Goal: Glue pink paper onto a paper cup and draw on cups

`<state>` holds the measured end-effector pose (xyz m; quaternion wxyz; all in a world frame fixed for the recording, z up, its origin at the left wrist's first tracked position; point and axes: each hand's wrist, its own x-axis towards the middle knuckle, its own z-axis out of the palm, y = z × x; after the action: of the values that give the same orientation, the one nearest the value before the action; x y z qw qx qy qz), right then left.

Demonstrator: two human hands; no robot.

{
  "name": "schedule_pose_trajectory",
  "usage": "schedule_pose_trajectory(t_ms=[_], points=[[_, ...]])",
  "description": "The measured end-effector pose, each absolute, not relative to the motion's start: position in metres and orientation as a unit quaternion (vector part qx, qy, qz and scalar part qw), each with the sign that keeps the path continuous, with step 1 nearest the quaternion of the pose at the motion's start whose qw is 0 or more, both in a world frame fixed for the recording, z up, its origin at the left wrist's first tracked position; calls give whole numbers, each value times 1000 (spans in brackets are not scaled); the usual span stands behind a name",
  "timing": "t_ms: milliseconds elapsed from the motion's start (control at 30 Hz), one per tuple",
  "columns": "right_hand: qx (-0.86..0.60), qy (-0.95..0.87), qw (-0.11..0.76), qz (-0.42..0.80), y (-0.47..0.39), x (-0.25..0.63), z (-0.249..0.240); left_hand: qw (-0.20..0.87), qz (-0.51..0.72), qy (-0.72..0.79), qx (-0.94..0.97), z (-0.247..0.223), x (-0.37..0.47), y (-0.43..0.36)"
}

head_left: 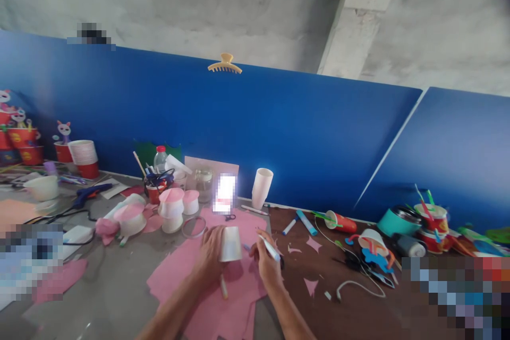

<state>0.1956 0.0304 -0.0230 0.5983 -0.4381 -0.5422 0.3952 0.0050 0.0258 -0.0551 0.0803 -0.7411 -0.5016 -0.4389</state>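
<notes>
My left hand point(211, 249) is closed around the side of a white paper cup point(231, 244), which seems to stand upside down, its wider end low. To the right of the cup, my right hand point(266, 257) grips a white marker point(270, 248) like a pen, its tip hidden from view. Both hands are over sheets of pink paper point(191, 268) spread on the table. Between my forearms lies a short slim stick or pen point(224, 287). A roll of tape point(194, 227) and small scissors point(230, 217) rest just beyond my left hand.
A phone point(225, 194) leans at the back beside a stack of white cups point(262, 188). Pink-topped cups point(171, 210) stand at left, near a glue gun point(93, 191). Blue markers point(306, 222), pink scraps point(313, 244) and a white cable point(358, 284) lie at right.
</notes>
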Motion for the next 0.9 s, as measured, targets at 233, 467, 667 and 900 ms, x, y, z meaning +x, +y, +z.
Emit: schedule_pose_trajectory(t_ms=[233, 467, 667, 900], points=[[-427, -643, 573, 275, 21, 189, -38, 87, -466, -501, -724, -59, 7, 25], [-385, -663, 545, 338, 19, 186, -40, 59, -445, -511, -733, -58, 14, 20], [-434, -649, 580, 233, 29, 193, -47, 32, -445, -513, -733, -65, 16, 24], [-447, -666, 568, 186, 36, 195, -51, -35, -456, -485, -745, -50, 14, 14]])
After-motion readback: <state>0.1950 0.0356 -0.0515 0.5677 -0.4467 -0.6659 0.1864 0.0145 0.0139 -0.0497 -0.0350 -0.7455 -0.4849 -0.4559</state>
